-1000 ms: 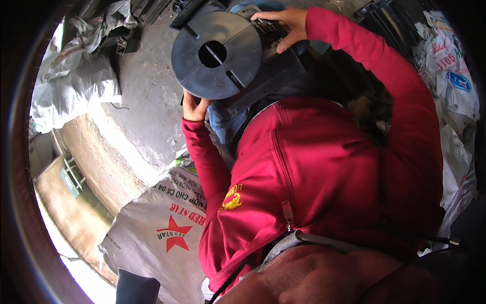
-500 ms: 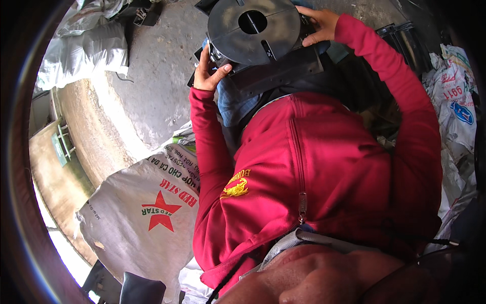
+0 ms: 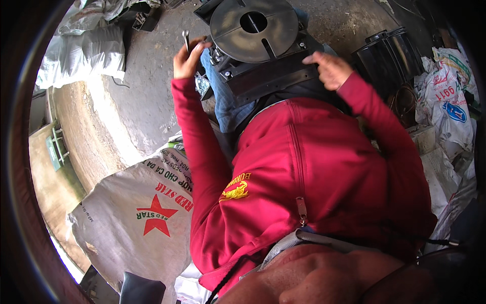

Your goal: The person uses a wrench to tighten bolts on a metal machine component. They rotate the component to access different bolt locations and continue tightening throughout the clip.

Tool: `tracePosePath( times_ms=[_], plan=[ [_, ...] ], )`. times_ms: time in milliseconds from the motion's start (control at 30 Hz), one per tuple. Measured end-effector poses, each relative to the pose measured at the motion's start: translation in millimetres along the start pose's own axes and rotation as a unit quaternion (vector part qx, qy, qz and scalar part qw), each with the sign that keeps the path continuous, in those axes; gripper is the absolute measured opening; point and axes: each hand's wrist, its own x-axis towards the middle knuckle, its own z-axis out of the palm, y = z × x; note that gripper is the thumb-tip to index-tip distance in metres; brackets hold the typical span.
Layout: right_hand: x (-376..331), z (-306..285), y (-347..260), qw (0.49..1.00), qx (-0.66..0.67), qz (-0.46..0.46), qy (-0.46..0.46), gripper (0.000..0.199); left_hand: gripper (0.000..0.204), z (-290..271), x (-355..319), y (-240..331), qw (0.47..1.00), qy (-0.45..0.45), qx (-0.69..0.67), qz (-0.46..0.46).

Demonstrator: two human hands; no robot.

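A black machine part with a slotted round disc [image 3: 276,38] on a rectangular base lies across my lap. The disc has a round hole in its middle, and bolts show at the base's near corners. My left hand [image 3: 187,62] is closed around a small metal wrench [image 3: 186,36], its forked end sticking up past the fingers, just left of the disc. Beside the base's right near corner is my right hand [image 3: 331,70], slightly blurred, its fingers curled in and thumb and forefinger pointing at the part. Whatever it may hold is hidden.
A printed white sack [image 3: 126,213] lies at my left, and more white sacks [image 3: 445,96] are heaped at my right. Black parts [image 3: 390,58] stand on the concrete floor [image 3: 147,96] to the right. Clear plastic bags [image 3: 83,55] lie at the far left.
Both hands have let go of the black part's sides. My left hand now holds up a wrench, and my right hand has drawn back toward me. The part sits slightly farther away.
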Motion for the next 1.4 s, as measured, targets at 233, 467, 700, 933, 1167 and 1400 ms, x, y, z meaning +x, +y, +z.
tracePosePath(
  times_ms=[233, 467, 700, 933, 1167, 1400],
  plan=[
    [46, 73, 20, 0.988, 0.139, 0.031, -0.056, 0.035, 0.029, 41, 119, 5, 0.907, -0.259, 0.333, 0.007],
    [52, 74, 21, 0.990, 0.141, 0.006, -0.014, 0.030, 0.024, 60, 123, -6, 0.903, -0.269, 0.331, -0.057],
    [73, 46, -59, 0.999, -0.043, 0.029, 0.019, 0.016, 0.020, 63, 80, -24, 0.990, -0.056, -0.014, -0.132],
    [136, 41, -162, 0.894, -0.433, -0.073, -0.087, 0.022, 0.032, 134, -21, 43, 0.926, 0.157, -0.290, -0.183],
    [146, 33, -166, 0.828, -0.532, -0.105, -0.142, 0.029, 0.030, 182, -57, 24, 0.837, 0.216, -0.460, -0.203],
    [142, 25, -153, 0.810, -0.551, -0.119, -0.164, 0.037, 0.032, 194, -55, 0, 0.807, 0.254, -0.490, -0.211]
  ],
)
